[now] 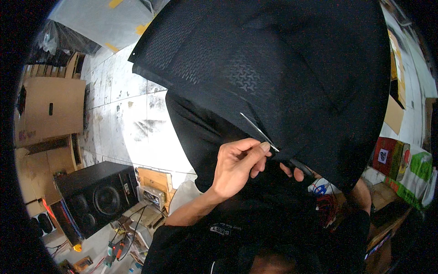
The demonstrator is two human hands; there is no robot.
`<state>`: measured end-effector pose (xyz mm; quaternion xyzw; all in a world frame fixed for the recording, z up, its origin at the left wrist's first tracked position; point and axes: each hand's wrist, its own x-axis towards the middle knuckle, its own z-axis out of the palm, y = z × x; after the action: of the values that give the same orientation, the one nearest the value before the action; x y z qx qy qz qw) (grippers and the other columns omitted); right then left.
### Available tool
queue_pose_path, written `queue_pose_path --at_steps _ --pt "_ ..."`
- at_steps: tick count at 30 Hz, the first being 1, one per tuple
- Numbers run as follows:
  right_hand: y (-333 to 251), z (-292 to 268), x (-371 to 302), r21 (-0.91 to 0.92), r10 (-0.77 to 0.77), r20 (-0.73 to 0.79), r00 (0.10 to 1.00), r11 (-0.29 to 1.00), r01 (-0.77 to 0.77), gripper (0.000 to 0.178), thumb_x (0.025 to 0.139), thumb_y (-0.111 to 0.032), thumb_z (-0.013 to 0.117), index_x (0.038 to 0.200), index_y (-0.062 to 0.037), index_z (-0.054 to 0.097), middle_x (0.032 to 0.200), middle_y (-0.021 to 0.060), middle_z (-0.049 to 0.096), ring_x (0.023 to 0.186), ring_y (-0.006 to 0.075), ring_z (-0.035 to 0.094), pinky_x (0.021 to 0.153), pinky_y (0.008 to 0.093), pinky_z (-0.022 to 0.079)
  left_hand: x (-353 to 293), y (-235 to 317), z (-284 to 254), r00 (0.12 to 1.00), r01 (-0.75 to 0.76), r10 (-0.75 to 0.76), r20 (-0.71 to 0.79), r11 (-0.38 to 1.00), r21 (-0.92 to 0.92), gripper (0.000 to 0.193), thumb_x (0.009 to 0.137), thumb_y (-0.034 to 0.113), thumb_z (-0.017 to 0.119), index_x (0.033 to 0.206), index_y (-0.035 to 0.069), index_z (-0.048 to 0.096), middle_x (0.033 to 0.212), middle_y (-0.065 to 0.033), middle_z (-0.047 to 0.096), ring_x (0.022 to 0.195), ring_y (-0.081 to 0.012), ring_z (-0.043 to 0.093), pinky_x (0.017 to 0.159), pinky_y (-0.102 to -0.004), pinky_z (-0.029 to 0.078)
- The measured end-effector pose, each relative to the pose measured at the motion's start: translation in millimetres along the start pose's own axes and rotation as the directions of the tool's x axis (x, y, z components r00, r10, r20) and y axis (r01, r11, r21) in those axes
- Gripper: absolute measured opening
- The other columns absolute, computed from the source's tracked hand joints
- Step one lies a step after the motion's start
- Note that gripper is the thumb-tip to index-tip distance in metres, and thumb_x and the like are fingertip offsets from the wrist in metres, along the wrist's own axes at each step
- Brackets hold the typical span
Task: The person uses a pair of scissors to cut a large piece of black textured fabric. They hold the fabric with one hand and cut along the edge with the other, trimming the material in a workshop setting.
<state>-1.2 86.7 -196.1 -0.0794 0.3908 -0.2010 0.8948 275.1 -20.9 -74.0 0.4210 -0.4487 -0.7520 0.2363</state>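
A large black sheet [292, 55] with a raised pattern spreads in front of me and falls in folds toward my body. A pair of scissors [258, 129] lies over it, a thin bright blade slanting up and to the left. My right hand [294, 172] is closed around the dark handle, mostly hidden by the sheet, with only some fingertips showing. My left hand [237, 166] pinches the sheet close beside the blade's base, thumb against forefinger. Whether the left thumb also touches the blade is hard to tell.
At the left stand a black speaker box [98, 196] and a cardboard box [52, 109] on a white tiled floor [114, 86]. Cables and small tools [119, 249] lie at the lower left. A red box [388, 157] and a green-white bag [419, 171] are at the right.
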Motion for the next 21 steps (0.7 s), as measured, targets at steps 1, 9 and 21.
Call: queue_pose_path --at_steps 1,9,21 --pt "-0.4 0.3 0.9 -0.004 -0.003 0.002 1.000 1.000 0.003 0.059 0.096 -0.045 0.051 0.135 -0.0009 0.047 0.112 0.0166 0.060 0.106 0.0267 0.062 0.083 0.0308 0.057 0.0 0.6 -0.1 1.000 0.012 -0.012 -0.003 1.000 0.015 0.024 0.099 0.015 0.061 0.085 -0.003 0.069 0.061 -0.0030 0.059 0.051 -0.0052 0.049 0.047 -0.0217 0.038" --pt "3.6 5.2 7.1 -0.018 -0.047 -0.011 0.999 0.999 0.047 0.058 0.094 -0.044 0.056 0.133 -0.0013 0.049 0.111 0.0158 0.061 0.105 0.0268 0.062 0.082 0.0317 0.057 0.6 2.6 -0.3 0.999 0.051 -0.052 0.009 0.998 0.021 0.026 0.097 0.015 0.062 0.080 -0.004 0.067 0.060 -0.0052 0.059 0.052 -0.0093 0.052 0.047 -0.0250 0.038" --pt "25.9 15.3 38.3 -0.053 -0.257 -0.061 0.964 0.966 0.254 0.056 0.091 -0.042 0.062 0.129 -0.0019 0.053 0.111 0.0146 0.061 0.102 0.0270 0.063 0.081 0.0331 0.056 -3.2 7.0 -2.6 0.997 0.065 -0.065 0.029 0.998 0.024 0.025 0.097 0.014 0.062 0.079 -0.003 0.067 0.060 -0.0055 0.060 0.052 -0.0091 0.053 0.048 -0.0245 0.039"
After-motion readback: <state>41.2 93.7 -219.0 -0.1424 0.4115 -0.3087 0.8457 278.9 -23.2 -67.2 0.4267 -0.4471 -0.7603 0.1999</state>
